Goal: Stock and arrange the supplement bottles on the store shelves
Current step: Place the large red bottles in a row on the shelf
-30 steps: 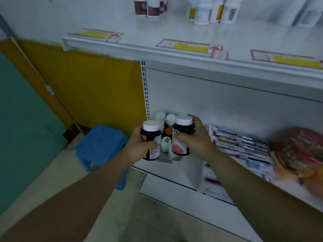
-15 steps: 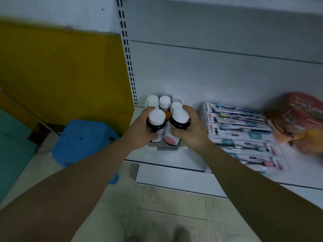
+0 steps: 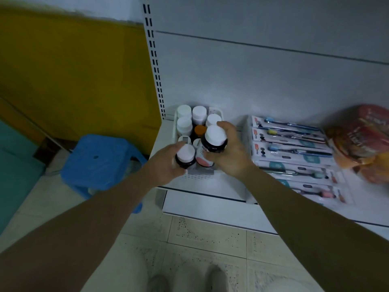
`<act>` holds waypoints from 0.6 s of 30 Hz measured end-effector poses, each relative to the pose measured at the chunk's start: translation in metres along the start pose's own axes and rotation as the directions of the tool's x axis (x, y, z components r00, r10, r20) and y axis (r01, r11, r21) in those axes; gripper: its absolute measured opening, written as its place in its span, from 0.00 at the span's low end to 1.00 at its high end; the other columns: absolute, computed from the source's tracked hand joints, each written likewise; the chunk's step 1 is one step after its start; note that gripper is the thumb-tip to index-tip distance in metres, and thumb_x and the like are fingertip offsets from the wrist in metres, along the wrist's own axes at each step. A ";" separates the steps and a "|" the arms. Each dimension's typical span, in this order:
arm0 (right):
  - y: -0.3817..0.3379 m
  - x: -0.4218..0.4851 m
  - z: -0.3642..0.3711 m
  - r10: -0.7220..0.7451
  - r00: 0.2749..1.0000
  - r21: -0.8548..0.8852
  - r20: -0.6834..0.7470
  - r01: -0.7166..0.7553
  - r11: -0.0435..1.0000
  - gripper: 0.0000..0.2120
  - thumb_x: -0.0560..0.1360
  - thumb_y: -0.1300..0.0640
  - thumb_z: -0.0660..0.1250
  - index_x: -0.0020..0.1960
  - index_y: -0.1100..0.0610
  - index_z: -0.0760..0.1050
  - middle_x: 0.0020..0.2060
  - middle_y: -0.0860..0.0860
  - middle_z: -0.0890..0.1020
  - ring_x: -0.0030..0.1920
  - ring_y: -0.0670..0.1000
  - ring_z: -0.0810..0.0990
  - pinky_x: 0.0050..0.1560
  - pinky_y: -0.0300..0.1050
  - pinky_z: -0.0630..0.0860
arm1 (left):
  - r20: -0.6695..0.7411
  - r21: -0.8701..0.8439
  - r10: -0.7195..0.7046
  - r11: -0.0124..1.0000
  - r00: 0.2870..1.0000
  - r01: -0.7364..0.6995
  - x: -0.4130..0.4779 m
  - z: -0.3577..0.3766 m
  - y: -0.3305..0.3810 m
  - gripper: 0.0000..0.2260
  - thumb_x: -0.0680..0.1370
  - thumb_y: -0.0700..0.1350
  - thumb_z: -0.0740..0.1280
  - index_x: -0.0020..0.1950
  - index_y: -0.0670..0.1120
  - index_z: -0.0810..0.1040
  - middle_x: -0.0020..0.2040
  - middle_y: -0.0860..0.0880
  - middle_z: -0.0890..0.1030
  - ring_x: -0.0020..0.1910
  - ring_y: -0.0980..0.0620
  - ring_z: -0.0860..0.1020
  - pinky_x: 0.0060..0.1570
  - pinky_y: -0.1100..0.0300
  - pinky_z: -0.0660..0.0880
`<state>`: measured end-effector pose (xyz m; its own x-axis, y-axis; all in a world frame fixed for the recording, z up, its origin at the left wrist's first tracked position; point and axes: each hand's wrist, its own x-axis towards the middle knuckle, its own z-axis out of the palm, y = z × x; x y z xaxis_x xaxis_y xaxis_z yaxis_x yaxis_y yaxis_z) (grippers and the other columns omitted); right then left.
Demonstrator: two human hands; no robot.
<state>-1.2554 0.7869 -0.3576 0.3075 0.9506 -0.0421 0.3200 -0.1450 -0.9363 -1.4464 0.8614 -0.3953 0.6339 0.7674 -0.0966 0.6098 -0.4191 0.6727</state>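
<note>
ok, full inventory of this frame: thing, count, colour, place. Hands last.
white perforated plastic basket: 1, white, left end of the bottom shelf
capped bottles standing in the basket: about seven visible, mostly white caps, one orange cap
dark supplement bottles with white caps: 2, one in each hand, over the basket's front
boxed toothbrush packs: several, white and teal, laid flat right of the basket
red-orange plastic bag: 1, blurred, far right of the shelf
blue plastic stool: 1, on the floor left of the shelf
left hand: holds the lower bottle
right hand: holds the higher bottle
</note>
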 end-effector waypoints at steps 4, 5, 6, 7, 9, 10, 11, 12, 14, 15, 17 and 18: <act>-0.001 0.001 0.000 -0.023 1.000 -0.015 -0.008 0.023 1.000 0.38 0.67 0.68 0.75 0.70 0.55 0.61 0.60 0.49 0.68 0.60 0.47 0.69 0.57 0.33 0.67 | 0.001 -0.005 -0.023 1.000 1.000 0.023 -0.005 0.006 -0.003 0.33 0.73 0.47 0.72 0.75 0.49 0.61 0.73 0.49 0.65 0.71 0.50 0.64 0.67 0.64 0.58; 0.000 0.002 0.000 -0.019 1.000 -0.017 -0.012 0.019 1.000 0.37 0.67 0.69 0.75 0.70 0.55 0.61 0.60 0.49 0.68 0.60 0.47 0.70 0.57 0.33 0.67 | -0.019 -0.033 -0.041 0.999 0.999 0.040 -0.004 0.007 -0.001 0.32 0.73 0.46 0.72 0.74 0.48 0.62 0.72 0.48 0.66 0.70 0.49 0.65 0.66 0.64 0.60; -0.001 0.003 0.001 -0.019 1.000 -0.016 -0.022 0.019 1.000 0.37 0.66 0.68 0.75 0.70 0.55 0.61 0.60 0.49 0.69 0.60 0.47 0.70 0.58 0.34 0.68 | -0.036 -0.050 -0.054 0.997 0.998 0.052 -0.003 0.008 0.001 0.31 0.73 0.45 0.72 0.73 0.48 0.64 0.72 0.48 0.67 0.69 0.49 0.66 0.65 0.64 0.60; 0.000 0.005 0.002 -0.019 0.999 -0.025 -0.041 0.018 1.000 0.37 0.66 0.67 0.76 0.70 0.54 0.62 0.61 0.49 0.69 0.61 0.48 0.71 0.61 0.38 0.69 | -0.047 -0.055 -0.063 0.997 0.997 0.060 -0.002 0.009 0.003 0.30 0.73 0.44 0.72 0.73 0.47 0.64 0.71 0.48 0.68 0.69 0.49 0.67 0.64 0.64 0.61; 0.002 0.011 0.004 -0.041 0.996 -0.070 -0.074 0.035 0.997 0.37 0.66 0.61 0.77 0.70 0.52 0.63 0.63 0.50 0.69 0.63 0.50 0.71 0.66 0.47 0.69 | -0.047 -0.054 -0.064 0.997 0.997 0.062 -0.002 0.012 0.004 0.30 0.73 0.43 0.72 0.73 0.47 0.64 0.71 0.48 0.67 0.68 0.49 0.67 0.65 0.63 0.61; 0.002 0.015 0.005 -0.051 0.996 -0.109 -0.079 0.042 0.993 0.37 0.66 0.58 0.77 0.71 0.50 0.63 0.63 0.50 0.69 0.62 0.49 0.70 0.66 0.48 0.69 | -0.042 -0.057 -0.062 0.997 0.997 0.059 -0.002 0.012 0.004 0.31 0.73 0.42 0.72 0.73 0.47 0.64 0.71 0.47 0.67 0.69 0.49 0.67 0.66 0.62 0.61; 0.000 0.018 0.005 -0.047 0.996 -0.152 -0.077 0.035 0.988 0.37 0.67 0.56 0.76 0.71 0.48 0.62 0.62 0.49 0.68 0.60 0.47 0.70 0.65 0.45 0.68 | -0.033 -0.059 -0.060 0.997 0.998 0.058 -0.003 0.013 0.004 0.31 0.73 0.42 0.72 0.73 0.47 0.64 0.71 0.47 0.67 0.69 0.49 0.67 0.67 0.60 0.62; -0.004 0.022 0.005 -0.035 0.997 -0.183 -0.066 0.022 0.983 0.37 0.69 0.56 0.75 0.72 0.46 0.61 0.60 0.48 0.66 0.58 0.46 0.68 0.62 0.41 0.66 | -0.029 -0.057 -0.054 0.997 0.998 0.052 -0.003 0.013 0.003 0.31 0.73 0.42 0.72 0.73 0.47 0.63 0.71 0.47 0.67 0.69 0.49 0.67 0.68 0.59 0.63; -0.011 0.031 0.005 -0.024 0.999 -0.191 -0.044 0.016 0.981 0.37 0.70 0.56 0.74 0.73 0.44 0.59 0.58 0.46 0.65 0.56 0.45 0.66 0.59 0.39 0.64 | -0.026 -0.056 -0.054 0.997 0.998 0.053 -0.002 0.013 0.001 0.32 0.73 0.43 0.73 0.73 0.48 0.63 0.71 0.48 0.67 0.69 0.49 0.67 0.68 0.57 0.64; -0.014 0.036 0.006 -0.028 0.999 -0.174 -0.040 0.021 0.985 0.36 0.70 0.55 0.74 0.72 0.44 0.60 0.57 0.45 0.67 0.56 0.45 0.68 0.59 0.41 0.65 | -0.022 -0.059 -0.056 0.997 0.998 0.055 -0.002 0.013 0.000 0.32 0.73 0.43 0.73 0.73 0.48 0.63 0.71 0.48 0.68 0.69 0.49 0.67 0.68 0.56 0.64; -0.017 0.043 0.008 -0.033 0.999 -0.155 -0.033 0.027 0.987 0.32 0.70 0.55 0.74 0.68 0.45 0.62 0.58 0.47 0.72 0.57 0.49 0.72 0.59 0.45 0.70 | -0.014 -0.059 -0.057 0.997 0.998 0.056 -0.003 0.012 -0.002 0.32 0.73 0.44 0.73 0.74 0.49 0.62 0.71 0.48 0.67 0.69 0.50 0.67 0.68 0.56 0.64; -0.017 0.045 0.008 -0.033 0.999 -0.172 -0.029 0.027 0.985 0.32 0.69 0.55 0.74 0.68 0.47 0.63 0.60 0.49 0.73 0.58 0.51 0.73 0.60 0.47 0.71 | -0.011 -0.056 -0.056 0.997 0.998 0.055 -0.003 0.012 -0.003 0.33 0.73 0.44 0.73 0.74 0.49 0.62 0.71 0.49 0.67 0.69 0.50 0.66 0.69 0.56 0.64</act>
<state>-1.2546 0.8344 -0.3459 0.3223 0.9466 -0.0014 0.4776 -0.1638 -0.8632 -1.4446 0.8544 -0.4063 0.5938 0.7947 -0.1261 0.6162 -0.3483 0.7064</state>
